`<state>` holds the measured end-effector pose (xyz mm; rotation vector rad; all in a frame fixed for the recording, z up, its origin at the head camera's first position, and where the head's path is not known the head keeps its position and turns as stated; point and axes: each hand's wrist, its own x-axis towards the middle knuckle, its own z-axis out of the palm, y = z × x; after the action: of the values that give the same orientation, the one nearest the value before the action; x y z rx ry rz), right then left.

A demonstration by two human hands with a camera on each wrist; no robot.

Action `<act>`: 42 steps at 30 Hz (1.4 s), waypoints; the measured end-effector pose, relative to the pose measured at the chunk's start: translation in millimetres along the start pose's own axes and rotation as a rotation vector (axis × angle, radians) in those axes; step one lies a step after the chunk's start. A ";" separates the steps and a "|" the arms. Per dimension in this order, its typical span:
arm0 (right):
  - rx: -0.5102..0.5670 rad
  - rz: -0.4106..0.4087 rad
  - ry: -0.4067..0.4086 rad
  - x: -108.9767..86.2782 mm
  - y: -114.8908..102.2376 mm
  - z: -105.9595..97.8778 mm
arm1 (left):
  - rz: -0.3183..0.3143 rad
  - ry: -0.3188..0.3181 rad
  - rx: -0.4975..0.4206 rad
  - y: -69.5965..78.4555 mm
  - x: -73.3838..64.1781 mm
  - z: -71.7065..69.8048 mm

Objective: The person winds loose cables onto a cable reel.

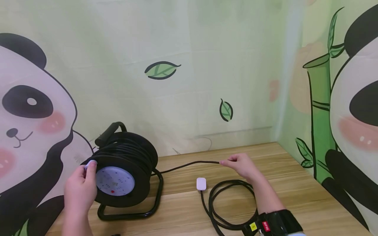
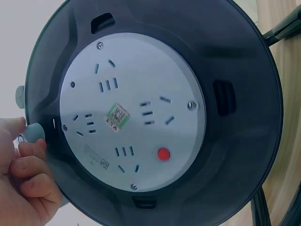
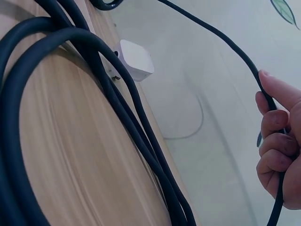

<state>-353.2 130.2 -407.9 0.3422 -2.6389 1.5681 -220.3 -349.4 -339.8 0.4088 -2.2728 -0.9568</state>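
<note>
A black cable reel (image 1: 142,183) stands on the left of the table, several turns of cable wound on its drum. My left hand (image 1: 79,188) pinches the small light-coloured knob (image 2: 34,133) near the rim of its front flange. On that side is a pale round socket panel (image 2: 136,113) with a red button (image 2: 163,154). From the reel's lower right a black cable (image 1: 189,163) runs to my right hand (image 1: 242,167), which grips it; the right wrist view shows the fingers curled round it. Below that hand lies loosely coiled cable (image 1: 210,203) with a white plug (image 1: 201,184) at its end.
The reel rests on a black tubular stand (image 1: 133,216) and has a carrying handle (image 1: 107,134) on top. Under everything is a wood-grain table (image 1: 177,209). Behind and to the right hang panda-printed cloth walls (image 1: 189,82).
</note>
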 end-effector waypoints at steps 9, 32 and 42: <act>0.024 -0.039 -0.005 2.8 -10.3 14.9 | 0.116 -0.028 0.092 12.4 -7.7 0.7; 0.116 -0.055 -0.006 6.9 -23.9 57.0 | 0.328 -0.017 0.101 40.4 -26.9 21.4; 0.129 -0.081 -0.063 7.2 -34.1 80.0 | 0.323 -0.131 0.157 52.0 -37.4 33.7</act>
<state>-347.4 43.6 -416.0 0.5067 -2.5387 1.7334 -216.3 -277.3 -336.4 0.0398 -2.4446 -0.6603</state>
